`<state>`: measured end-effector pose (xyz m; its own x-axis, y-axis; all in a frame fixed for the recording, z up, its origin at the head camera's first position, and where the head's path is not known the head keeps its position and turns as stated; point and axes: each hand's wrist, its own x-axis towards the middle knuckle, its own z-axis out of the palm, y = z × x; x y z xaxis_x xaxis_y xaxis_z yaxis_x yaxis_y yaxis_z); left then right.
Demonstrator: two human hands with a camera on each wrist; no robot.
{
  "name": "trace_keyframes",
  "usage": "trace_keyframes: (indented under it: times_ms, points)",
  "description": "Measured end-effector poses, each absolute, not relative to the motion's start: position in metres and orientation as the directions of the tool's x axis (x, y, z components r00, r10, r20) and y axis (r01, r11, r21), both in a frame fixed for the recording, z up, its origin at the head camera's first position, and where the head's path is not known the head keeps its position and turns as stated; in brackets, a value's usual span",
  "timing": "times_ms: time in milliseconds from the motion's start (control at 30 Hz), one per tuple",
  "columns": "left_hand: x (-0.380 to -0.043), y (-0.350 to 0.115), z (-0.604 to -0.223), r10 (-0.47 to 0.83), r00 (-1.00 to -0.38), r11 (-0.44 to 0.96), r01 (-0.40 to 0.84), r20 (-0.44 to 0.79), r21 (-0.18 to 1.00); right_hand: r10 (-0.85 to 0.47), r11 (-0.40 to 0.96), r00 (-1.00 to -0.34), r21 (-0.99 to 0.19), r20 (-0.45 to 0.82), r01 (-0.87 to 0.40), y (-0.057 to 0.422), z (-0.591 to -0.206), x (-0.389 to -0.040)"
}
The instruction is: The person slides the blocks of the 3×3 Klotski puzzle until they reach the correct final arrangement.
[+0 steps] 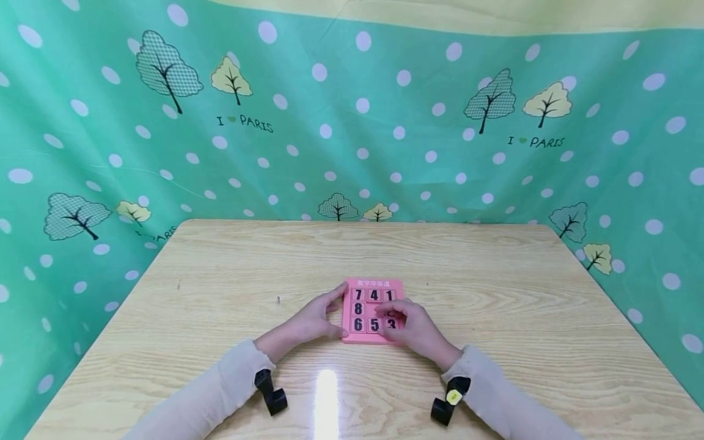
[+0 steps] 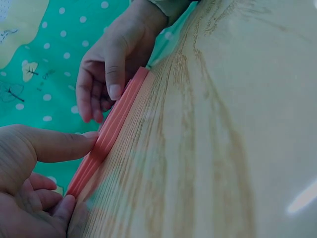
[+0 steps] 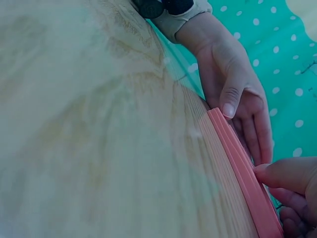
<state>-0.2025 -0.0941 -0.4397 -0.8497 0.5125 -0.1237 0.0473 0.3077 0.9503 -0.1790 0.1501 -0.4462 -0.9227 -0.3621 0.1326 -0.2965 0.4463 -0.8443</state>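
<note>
- Left hand (image 1: 315, 319): grasping the pink number board (image 1: 360, 340) by its left side, index finger at the far corner and thumb at the near one.
- Right hand (image 1: 416, 329): fingers bent but seemingly clenched on nothing, resting over the board's right side. Its index finger reaches toward the middle, and its thumb lies low, by the 5 tile (image 1: 374, 325) and the 3 tile (image 1: 392, 325).
- Directly under the right index fingertip and leftward of it: a bare pink gap (image 1: 371, 310), apparently the relation that matters most. The right hand is the nearer one to it.
- Just right of that gap, beneath the right hand: a half-covered tile (image 1: 391, 313) whose digit cannot be read for certain.
- Around the gap: the 8 tile (image 1: 358, 309) on the left hand's side, the 4 tile (image 1: 374, 295) beyond the right fingertips, the 5 tile nearer the person.
- Board as a whole: flat between both hands, its long axis seemingly running away from the person, lettered strip at the far end.
- Outward from both hands: the wooden table (image 1: 220, 275), then the green curtain (image 1: 363, 153) past its far edge.
</note>
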Motion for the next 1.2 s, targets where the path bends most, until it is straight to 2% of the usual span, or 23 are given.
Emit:
trace_keyframes:
  times_ms: [633, 1200]
  points:
    - [-0.202, -0.096, -0.441, 0.545, -0.832, 0.307, 0.084, -0.102, 0.948, -0.319, 0.543, -0.931, -0.770, 0.178, -0.334, 0.145, -0.447, -0.193]
    - [-0.202, -0.096, -0.441, 0.557, -0.826, 0.302, 0.100, -0.090, 0.948, -0.264, 0.509, -0.956, -0.822, 0.131, -0.253, 0.148, -0.441, -0.197]
